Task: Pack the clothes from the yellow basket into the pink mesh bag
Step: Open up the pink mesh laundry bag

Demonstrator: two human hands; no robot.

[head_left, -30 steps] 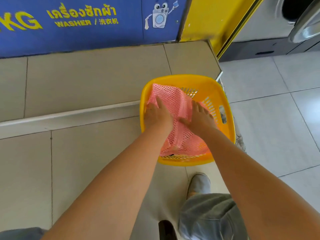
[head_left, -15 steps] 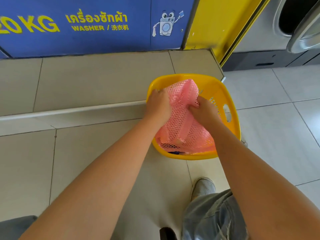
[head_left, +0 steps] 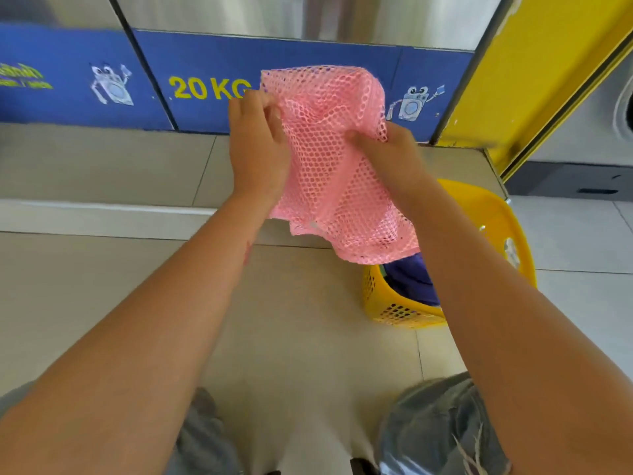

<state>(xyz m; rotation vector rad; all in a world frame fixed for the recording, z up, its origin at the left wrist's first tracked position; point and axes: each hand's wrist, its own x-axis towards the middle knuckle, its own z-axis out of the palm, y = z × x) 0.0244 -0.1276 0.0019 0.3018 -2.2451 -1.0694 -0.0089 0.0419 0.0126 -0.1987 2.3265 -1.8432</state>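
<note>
The pink mesh bag [head_left: 334, 166] hangs in the air in front of me, held up by both hands. My left hand [head_left: 257, 145] grips its left edge and my right hand [head_left: 390, 149] grips its right edge. Below and to the right, the yellow basket [head_left: 397, 306] stands on the tiled floor, partly hidden by my right forearm. Dark blue clothes [head_left: 411, 279] lie inside the basket, under the bag's lower end.
A low tiled step [head_left: 102, 214] runs across in front of blue washer panels [head_left: 205, 90]. A yellow pillar [head_left: 534, 73] stands at the right, with a washer door behind it. My knees in grey jeans [head_left: 438, 426] are at the bottom.
Both hands closed on the pink mesh bag and lifted it out of the yellow basket, uncovering the dark clothes. The view tilted upward.
</note>
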